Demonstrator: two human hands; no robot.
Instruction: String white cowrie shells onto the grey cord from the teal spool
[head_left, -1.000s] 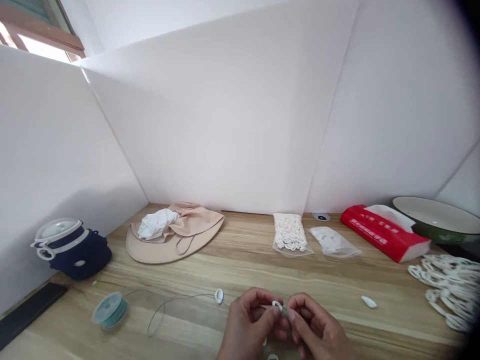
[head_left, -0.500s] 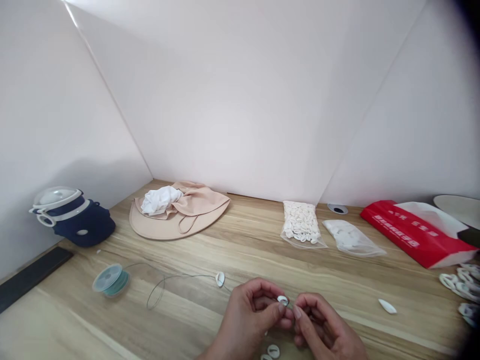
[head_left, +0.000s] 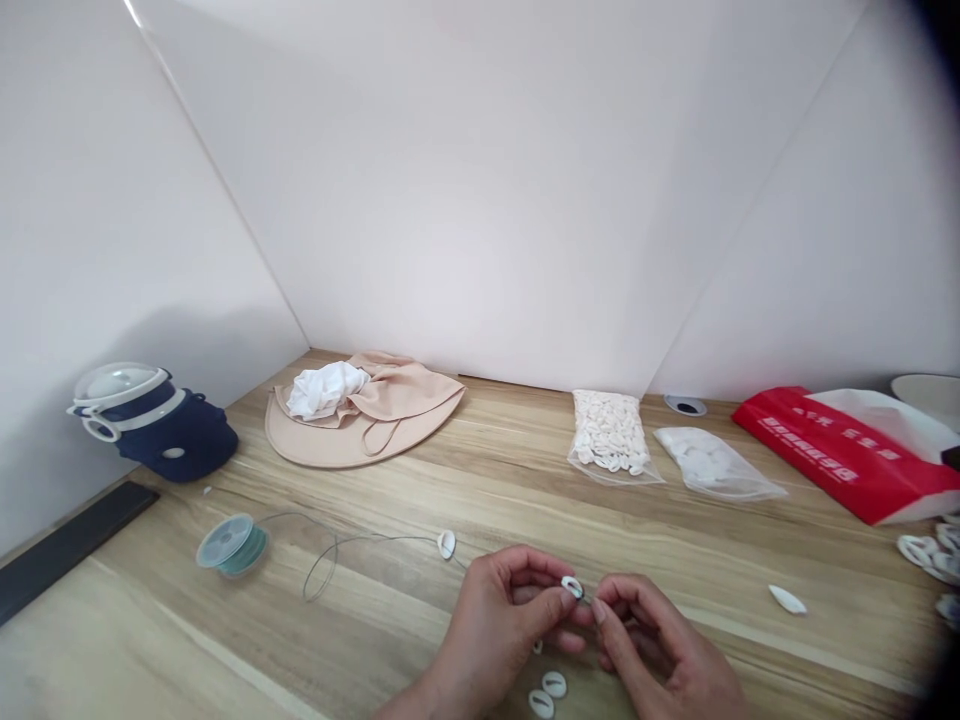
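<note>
While your left grip (head_left: 499,615) pinches a small, oval white shell (head_left: 572,586) above the wood-grained surface (head_left: 375,640), your right grip (head_left: 664,640) is closed at the fingertips on what looks like thin grey-green cord (head_left: 375,538) just beside it. Whether the cord passes through the shell is too small to tell. A slackened pinch could drop your shell near the two oval, dark-slit white shells (head_left: 554,684) below; a sharp tug could tangle the loose loop beside the clear plastic spool of teal line (head_left: 234,545).
</note>
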